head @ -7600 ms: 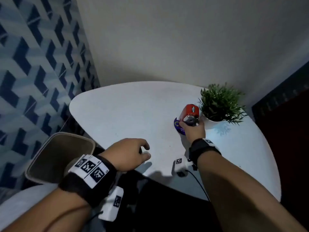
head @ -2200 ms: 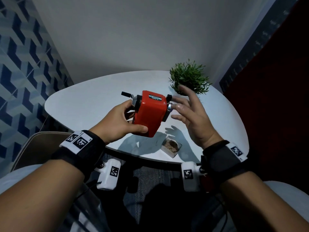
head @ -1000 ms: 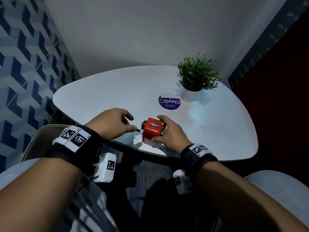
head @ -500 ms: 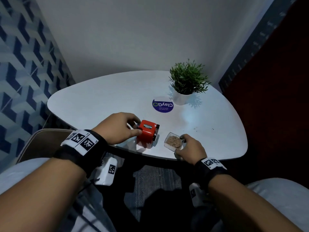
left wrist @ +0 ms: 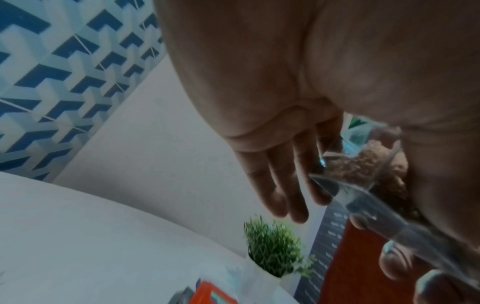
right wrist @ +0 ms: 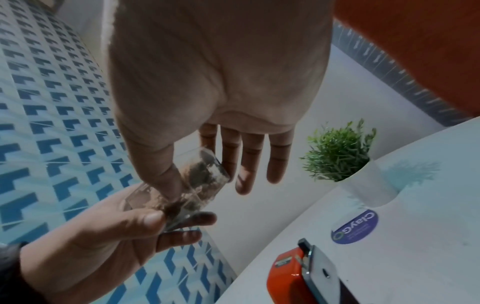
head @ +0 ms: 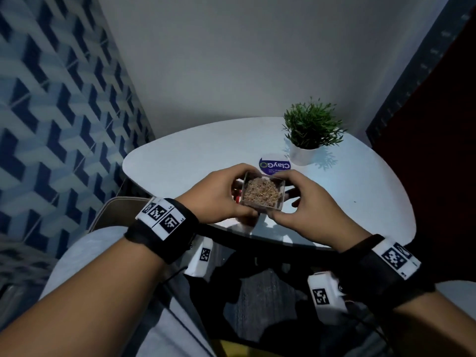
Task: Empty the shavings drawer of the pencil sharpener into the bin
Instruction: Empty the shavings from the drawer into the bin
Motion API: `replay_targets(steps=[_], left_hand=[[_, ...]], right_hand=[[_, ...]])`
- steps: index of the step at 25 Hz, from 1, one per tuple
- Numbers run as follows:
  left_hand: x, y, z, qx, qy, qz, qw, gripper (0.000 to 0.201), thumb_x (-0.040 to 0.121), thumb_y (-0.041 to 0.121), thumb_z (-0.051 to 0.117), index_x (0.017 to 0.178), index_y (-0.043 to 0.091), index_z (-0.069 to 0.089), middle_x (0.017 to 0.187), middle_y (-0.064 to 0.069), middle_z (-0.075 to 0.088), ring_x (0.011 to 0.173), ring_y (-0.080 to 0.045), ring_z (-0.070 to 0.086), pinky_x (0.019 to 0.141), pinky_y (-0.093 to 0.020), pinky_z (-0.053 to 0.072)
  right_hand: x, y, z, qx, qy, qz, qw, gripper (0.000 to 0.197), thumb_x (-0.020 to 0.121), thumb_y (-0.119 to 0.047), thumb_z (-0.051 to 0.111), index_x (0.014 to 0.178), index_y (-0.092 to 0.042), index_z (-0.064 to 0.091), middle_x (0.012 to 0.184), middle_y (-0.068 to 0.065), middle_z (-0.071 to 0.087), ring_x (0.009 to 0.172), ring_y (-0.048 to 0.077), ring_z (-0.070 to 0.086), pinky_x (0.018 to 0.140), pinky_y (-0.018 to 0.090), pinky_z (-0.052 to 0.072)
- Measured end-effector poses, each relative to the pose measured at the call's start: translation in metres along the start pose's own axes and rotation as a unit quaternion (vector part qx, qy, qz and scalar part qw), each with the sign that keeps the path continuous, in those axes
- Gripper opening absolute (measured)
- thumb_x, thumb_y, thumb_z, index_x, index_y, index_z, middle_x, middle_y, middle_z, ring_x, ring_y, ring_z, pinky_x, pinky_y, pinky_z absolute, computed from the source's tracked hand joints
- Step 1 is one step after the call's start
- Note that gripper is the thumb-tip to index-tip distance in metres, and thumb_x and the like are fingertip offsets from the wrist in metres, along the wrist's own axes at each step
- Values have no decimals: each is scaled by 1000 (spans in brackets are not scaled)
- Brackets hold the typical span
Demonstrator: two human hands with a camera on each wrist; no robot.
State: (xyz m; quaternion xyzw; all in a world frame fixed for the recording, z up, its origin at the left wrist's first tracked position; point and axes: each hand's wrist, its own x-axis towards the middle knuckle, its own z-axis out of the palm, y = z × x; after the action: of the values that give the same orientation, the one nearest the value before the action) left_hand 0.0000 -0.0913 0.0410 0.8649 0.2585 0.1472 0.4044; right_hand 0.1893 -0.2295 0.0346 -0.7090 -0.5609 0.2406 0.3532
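Observation:
The clear shavings drawer [head: 261, 193], full of brown shavings, is held level in the air above the table's front edge. My left hand [head: 231, 199] pinches its left side between thumb and fingers. My right hand [head: 296, 202] pinches its right side with thumb and index finger, the other fingers straight. The wrist views show the drawer [left wrist: 363, 174] [right wrist: 197, 185] between both hands. The red pencil sharpener [right wrist: 293, 275] stands on the white table [head: 180, 161]; the head view shows only a red sliver of it [head: 238, 198]. The tan bin [head: 113, 212] stands on the floor, left of the table.
A potted green plant [head: 309, 130] stands at the table's far right, and a round purple sticker [head: 274, 166] lies in front of it. A blue patterned wall runs along the left. My lap is below the table edge.
The drawer has come up off the table. My left hand has let go of the sharpener and joined the right hand on the drawer.

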Motion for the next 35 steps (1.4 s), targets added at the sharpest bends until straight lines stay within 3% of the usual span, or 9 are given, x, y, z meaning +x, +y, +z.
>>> replay_targets(steps=[5,11,14,16,20,22,26,30,35], left_hand=[[-27,14,-72,-4,120,-46,992,60,70,7,92,119,19,59,109,12,68,90,11,67,79,-8,50],[-81,-39,-182,42,249,-186,950,64,73,9,90,129,16,59,127,-6,69,107,-19,73,102,-40,55],[-100,-71,-208,89,266,-245,928,65,75,13,89,130,17,54,129,-3,64,102,-20,71,84,-26,56],[-109,-99,-208,138,255,-294,911,66,75,18,90,130,18,54,124,0,63,101,-18,66,73,-16,47],[-119,-162,-189,203,169,-382,886,72,70,26,92,131,21,54,125,-8,68,102,-27,68,88,-37,56],[-124,-187,-178,231,123,-409,874,76,67,38,91,132,24,55,123,-6,70,106,-28,68,91,-38,56],[-130,-221,-162,273,50,-430,859,72,73,40,82,139,29,54,134,-7,66,114,-33,66,92,-36,54],[-131,-234,-155,346,-42,-460,817,77,83,35,71,152,44,38,150,-16,41,114,-40,65,97,-45,56],[-132,-236,-152,416,-108,-455,780,85,86,18,72,155,46,31,145,-14,38,113,-39,66,93,-44,58]], right_hand=[[0,-12,-9,60,23,-19,998,76,77,-32,88,142,-42,51,132,-18,63,110,4,67,91,33,54],[-4,-8,-18,42,-24,-11,999,61,79,-25,88,116,-59,55,132,-21,64,110,-1,65,92,34,51],[-2,-7,-15,29,-32,-9,999,62,76,-29,90,113,-65,57,122,-23,67,109,0,67,91,34,51],[-1,-7,-11,17,-30,0,999,62,70,-43,90,115,-71,56,114,-20,72,108,3,69,91,34,56],[6,9,-2,1,-43,24,999,87,45,-97,64,125,-66,57,116,-33,68,107,-9,67,90,14,51],[10,16,4,-7,-52,40,998,94,44,-99,62,131,-62,56,115,-31,69,108,-6,67,91,15,51],[10,22,8,-30,-59,50,997,79,55,-73,74,131,-63,55,108,-14,76,105,9,73,84,27,60],[14,33,7,-52,-68,69,994,88,49,-91,66,132,-63,55,111,-25,71,104,-1,70,86,24,59],[13,30,9,-41,-70,61,995,77,49,-92,64,123,-69,56,108,-15,74,104,10,72,90,46,60]])
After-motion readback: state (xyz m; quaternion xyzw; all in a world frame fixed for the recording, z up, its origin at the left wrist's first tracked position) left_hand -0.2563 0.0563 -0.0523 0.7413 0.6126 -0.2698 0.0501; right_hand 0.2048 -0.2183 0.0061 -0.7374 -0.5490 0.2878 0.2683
